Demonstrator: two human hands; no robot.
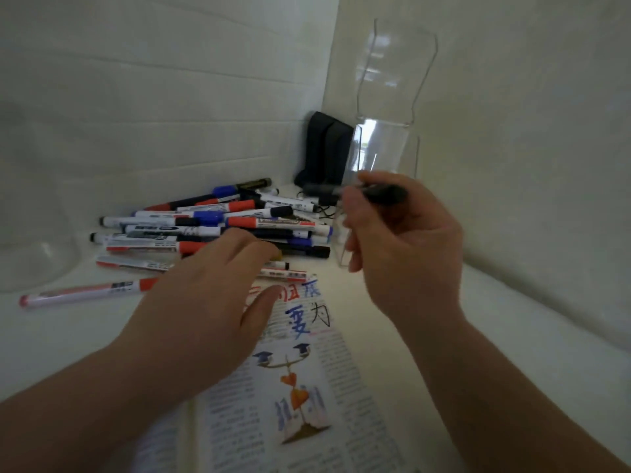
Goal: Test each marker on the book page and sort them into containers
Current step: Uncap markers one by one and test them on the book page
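A pile of several markers (218, 227) with red, blue and black caps lies on the white table beyond an open book page (307, 377) that bears red, blue and black test strokes. My right hand (403, 244) grips a black marker (382, 192), raised in front of a clear square container (379, 155). My left hand (211, 298) stretches over the page's top edge with fingers extended, its fingertips at the near side of the pile; what they touch is hidden.
A clear round container (37, 240) stands at the far left. One red-capped marker (82, 292) lies apart, left of my left hand. A dark object (324, 148) with a cable sits in the corner behind the pile. Walls close in at the back and right.
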